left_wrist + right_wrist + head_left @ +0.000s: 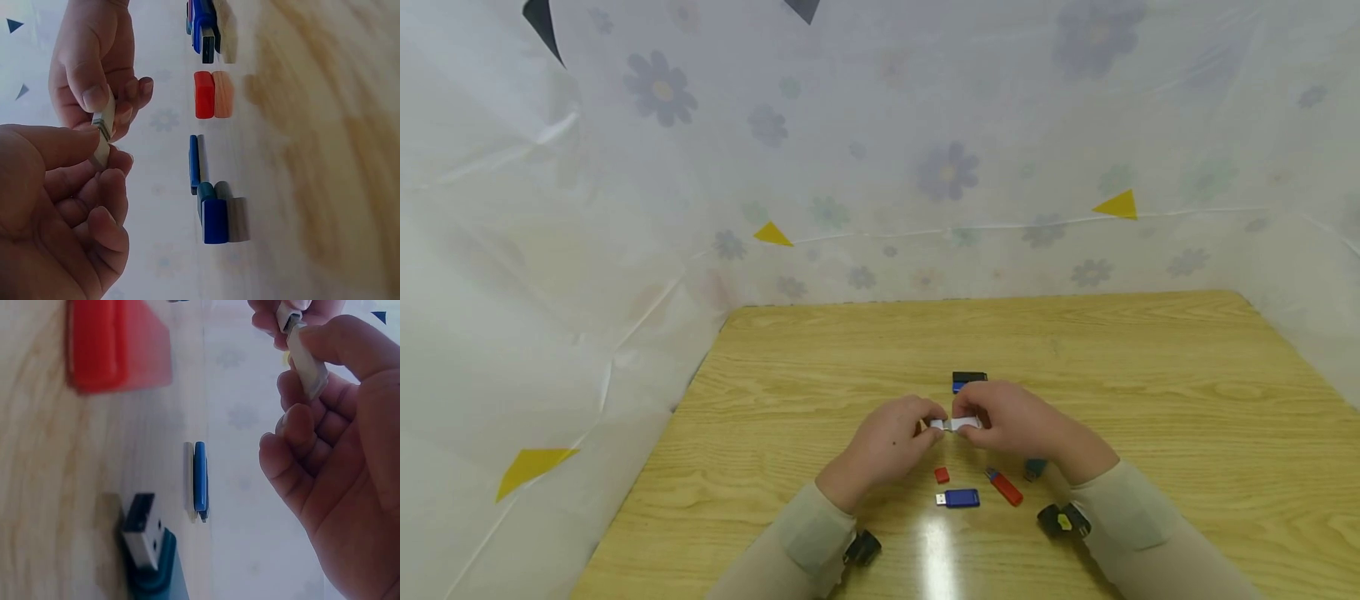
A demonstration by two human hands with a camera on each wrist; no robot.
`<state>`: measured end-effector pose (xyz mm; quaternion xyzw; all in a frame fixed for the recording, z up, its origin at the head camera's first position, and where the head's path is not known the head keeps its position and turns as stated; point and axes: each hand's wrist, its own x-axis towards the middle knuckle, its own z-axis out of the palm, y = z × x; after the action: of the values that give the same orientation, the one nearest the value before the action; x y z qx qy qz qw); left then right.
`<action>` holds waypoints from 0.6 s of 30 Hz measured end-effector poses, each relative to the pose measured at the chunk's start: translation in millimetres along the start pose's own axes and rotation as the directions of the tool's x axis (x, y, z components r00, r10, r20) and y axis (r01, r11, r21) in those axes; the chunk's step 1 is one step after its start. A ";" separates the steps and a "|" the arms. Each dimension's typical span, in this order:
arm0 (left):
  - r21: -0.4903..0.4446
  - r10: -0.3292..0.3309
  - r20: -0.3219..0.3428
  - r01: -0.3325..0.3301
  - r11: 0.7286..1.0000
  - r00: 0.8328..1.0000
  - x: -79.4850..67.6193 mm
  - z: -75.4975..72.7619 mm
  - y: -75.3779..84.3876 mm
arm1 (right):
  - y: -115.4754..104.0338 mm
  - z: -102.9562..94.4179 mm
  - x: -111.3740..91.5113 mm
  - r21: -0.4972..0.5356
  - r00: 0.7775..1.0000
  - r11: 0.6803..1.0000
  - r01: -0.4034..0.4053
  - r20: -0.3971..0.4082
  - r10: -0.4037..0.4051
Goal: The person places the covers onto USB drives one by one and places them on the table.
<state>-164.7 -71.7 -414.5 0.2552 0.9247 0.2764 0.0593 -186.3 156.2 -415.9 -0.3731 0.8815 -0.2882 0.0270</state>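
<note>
Just above the table, a white USB stick (965, 423) is pinched between thumb and fingers of my right hand (1018, 421). My left hand (891, 437) pinches its small white cap (936, 424) by the other end. The right wrist view shows the open mouth of the cap (289, 317) close to the stick's body (307, 365), with a short gap between them in the head view. Fingers hide part of both pieces. Below the hands lie a small red cap (942, 475), an uncapped blue USB stick (962, 498) and a red USB stick (1006, 488).
A teal USB stick (1034, 469) lies by my right wrist, its metal plug (144, 531) bare. Beyond my right hand are a black stick (970, 377) and a blue piece (958, 387). The wood-grain table (820, 358) meets a flowered curtain (880, 167) at the back.
</note>
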 end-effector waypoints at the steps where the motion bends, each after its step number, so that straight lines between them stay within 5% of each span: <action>1: -0.001 0.002 0.002 -0.002 1.000 1.000 0.0 0.0 0.1 | -0.4 0.3 0.3 0.004 1.000 1.000 0.003 0.003 -0.003; 18: -0.041 -0.005 -0.025 0.004 0.999 1.000 -3.2 -3.1 0.0 | 1.4 2.3 -0.8 -0.004 0.999 0.999 -0.042 -0.002 0.042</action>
<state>-162.7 -74.8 -412.0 0.2483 0.9200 0.2984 0.0534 -186.0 156.3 -418.7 -0.3545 0.8896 -0.2863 0.0317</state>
